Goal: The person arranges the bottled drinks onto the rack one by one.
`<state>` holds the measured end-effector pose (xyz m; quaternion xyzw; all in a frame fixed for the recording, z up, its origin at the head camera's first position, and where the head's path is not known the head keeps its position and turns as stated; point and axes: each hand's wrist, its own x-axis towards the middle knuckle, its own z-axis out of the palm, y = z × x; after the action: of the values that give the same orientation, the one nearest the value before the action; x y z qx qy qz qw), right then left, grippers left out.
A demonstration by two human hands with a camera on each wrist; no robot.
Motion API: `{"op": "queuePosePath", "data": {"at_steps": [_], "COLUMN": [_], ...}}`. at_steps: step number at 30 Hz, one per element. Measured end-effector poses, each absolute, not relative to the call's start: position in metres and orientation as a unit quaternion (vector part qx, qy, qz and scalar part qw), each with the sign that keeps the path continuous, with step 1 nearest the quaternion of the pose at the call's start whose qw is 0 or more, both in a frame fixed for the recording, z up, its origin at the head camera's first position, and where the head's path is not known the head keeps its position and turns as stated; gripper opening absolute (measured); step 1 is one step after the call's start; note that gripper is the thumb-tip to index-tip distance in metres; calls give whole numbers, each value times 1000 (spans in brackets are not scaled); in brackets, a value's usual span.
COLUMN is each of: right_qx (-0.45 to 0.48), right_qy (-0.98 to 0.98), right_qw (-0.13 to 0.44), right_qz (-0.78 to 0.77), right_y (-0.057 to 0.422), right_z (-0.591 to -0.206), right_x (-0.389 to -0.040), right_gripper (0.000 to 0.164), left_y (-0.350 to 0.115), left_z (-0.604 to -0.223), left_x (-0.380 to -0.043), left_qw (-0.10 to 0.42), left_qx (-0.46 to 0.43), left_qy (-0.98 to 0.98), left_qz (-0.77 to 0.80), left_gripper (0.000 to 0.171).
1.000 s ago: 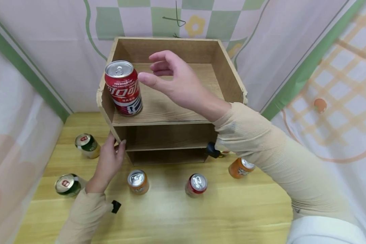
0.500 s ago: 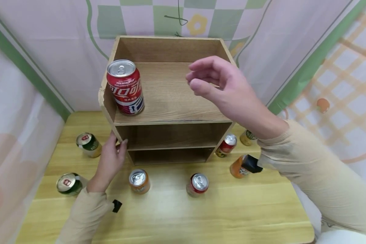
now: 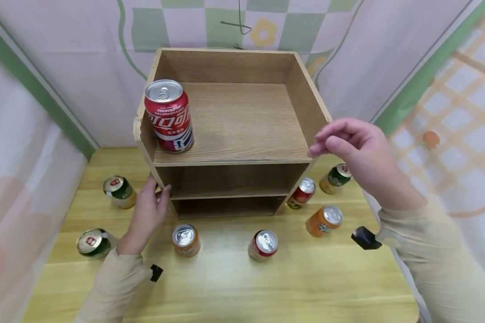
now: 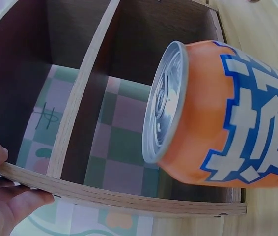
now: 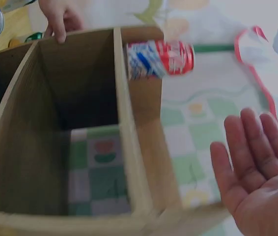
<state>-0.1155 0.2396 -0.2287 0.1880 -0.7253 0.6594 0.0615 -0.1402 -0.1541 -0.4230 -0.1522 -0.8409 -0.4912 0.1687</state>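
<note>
A wooden shelf (image 3: 242, 162) with stacked tiers stands on the table. On the left of its top tier a red cola can (image 3: 169, 119) stands upright. My left hand (image 3: 146, 220) holds the edge of the shelf's left side panel, thumb on one face and fingers on the other, as the left wrist view shows too. Beside the shelf's top right corner hovers my right hand (image 3: 357, 157), its fingers loosely bent and nothing in it. In the right wrist view the right hand's palm and fingers (image 5: 257, 152) show extended and bare.
Orange cans (image 3: 186, 242) (image 3: 324, 221) and red cans (image 3: 262, 245) (image 3: 302, 193) stand in front of and right of the shelf. Green-and-gold cans (image 3: 120, 192) (image 3: 94, 243) (image 3: 335, 178) stand on both sides. A patterned curtain (image 3: 347, 67) hangs behind.
My right hand has moved away from the red cola can, rightward and down to the shelf's right side. The can stays on the top tier. My left hand keeps its hold on the panel.
</note>
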Motion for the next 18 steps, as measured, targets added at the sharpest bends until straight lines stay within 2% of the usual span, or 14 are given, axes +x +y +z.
{"op": "queuePosePath", "data": {"at_steps": [6, 12, 18], "right_qx": [223, 307, 287], "right_qy": [-673, -534, -514], "right_qw": [50, -15, -21], "right_qz": [704, 788, 808], "right_y": [272, 297, 312], "right_z": [-269, -305, -335], "right_x": [-121, -129, -136], "right_gripper": [24, 30, 29], "left_y": [-154, -153, -153], "left_z": [-424, -427, -427], "left_x": [-140, -143, -143], "left_qw": [172, 186, 190], "left_qx": [-147, -158, -156], "left_qy": [-843, -842, -839], "left_qz": [-488, -481, -485], "left_gripper": [37, 37, 36]}}
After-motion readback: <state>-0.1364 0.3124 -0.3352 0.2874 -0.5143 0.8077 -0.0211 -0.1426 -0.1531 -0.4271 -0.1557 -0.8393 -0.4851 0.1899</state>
